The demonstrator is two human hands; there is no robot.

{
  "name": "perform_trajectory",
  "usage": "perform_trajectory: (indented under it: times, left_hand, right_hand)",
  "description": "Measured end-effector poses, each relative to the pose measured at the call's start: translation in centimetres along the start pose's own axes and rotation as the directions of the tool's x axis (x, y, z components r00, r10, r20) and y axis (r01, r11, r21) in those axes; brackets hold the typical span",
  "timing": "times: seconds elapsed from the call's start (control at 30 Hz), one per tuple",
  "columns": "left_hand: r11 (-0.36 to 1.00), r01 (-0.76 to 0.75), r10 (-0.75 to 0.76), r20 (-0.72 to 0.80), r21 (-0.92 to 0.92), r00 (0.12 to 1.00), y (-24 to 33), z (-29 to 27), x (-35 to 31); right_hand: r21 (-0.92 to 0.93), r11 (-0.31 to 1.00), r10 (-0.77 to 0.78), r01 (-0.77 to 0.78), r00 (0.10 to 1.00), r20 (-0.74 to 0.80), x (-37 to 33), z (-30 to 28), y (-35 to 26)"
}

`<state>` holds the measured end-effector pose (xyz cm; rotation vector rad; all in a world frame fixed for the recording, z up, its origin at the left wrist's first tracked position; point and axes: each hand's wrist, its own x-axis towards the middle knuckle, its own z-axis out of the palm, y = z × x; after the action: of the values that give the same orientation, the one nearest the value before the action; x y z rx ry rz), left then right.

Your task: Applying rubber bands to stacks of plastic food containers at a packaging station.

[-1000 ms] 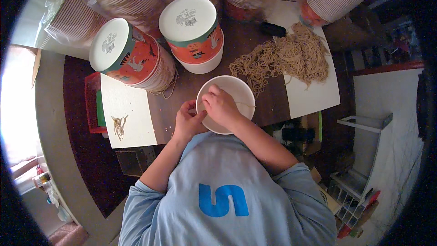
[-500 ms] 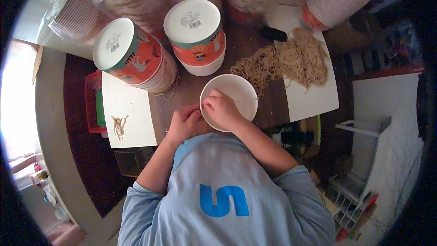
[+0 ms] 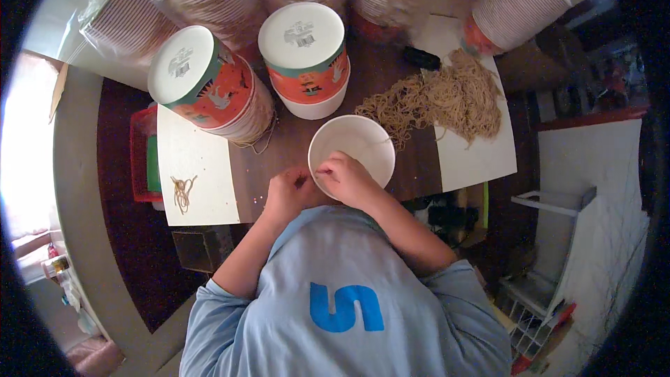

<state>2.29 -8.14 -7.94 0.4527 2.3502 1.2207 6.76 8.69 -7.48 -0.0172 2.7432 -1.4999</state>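
Dark wood makes up the table [image 3: 293, 150], crowded at the far edge with stacks of paper cups in plastic sleeves.

Right hand [image 3: 347, 180] rests on the near rim of a white paper bowl [image 3: 352, 145], fingers curled inward; they seem pinched on something thin, but what it is cannot be made out. Left hand [image 3: 289, 192] sits just beside it on the table, fingers bent toward the right hand, also closed on something too small to tell. The bowl stands upright between the two hands and a loose heap of rubber bands [image 3: 440, 101], which spills partly over a white sheet [image 3: 474, 160] to the right. One thin strand appears to reach from the heap toward the bowl's rim.

Beyond the bowl stand two upside-down stacks of orange and green printed bowls [image 3: 209, 84] [image 3: 303, 56], the left one tilted. A second white sheet [image 3: 195, 167] lies to the left with a small bundle of bands [image 3: 183, 192] on it.

The bowl is light and empty-looking, so a pull at its rim could tip or slide it. The leaning stack could topple if the table is jolted. The bowl's inside near the fingers is hidden by the right hand.
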Motion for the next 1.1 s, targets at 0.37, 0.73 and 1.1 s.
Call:
perform_trajectory:
  times: [0.37, 0.73, 1.1]
  left_hand:
    - [0.794, 0.094, -0.007, 0.146, -0.6, 0.989, 1.0, -3.8, -3.1]
    - [0.775, 0.099, -0.025, 0.126, -0.625, 0.992, 2.4, -0.8, -0.2]
    - [0.786, 0.224, -0.094, 0.246, -0.576, 0.965, 2.6, -1.6, -1.3]
  right_hand:
    - [-0.119, 0.993, 0.028, -0.019, 0.997, 0.075, -2.2, -4.1, -2.3]
    - [0.076, 0.973, -0.231, 0.22, 0.953, 0.198, 1.7, -4.6, -4.2]
    - [0.263, 0.965, 0.002, -0.01, 1.0, 0.029, 2.0, -1.9, -2.0]
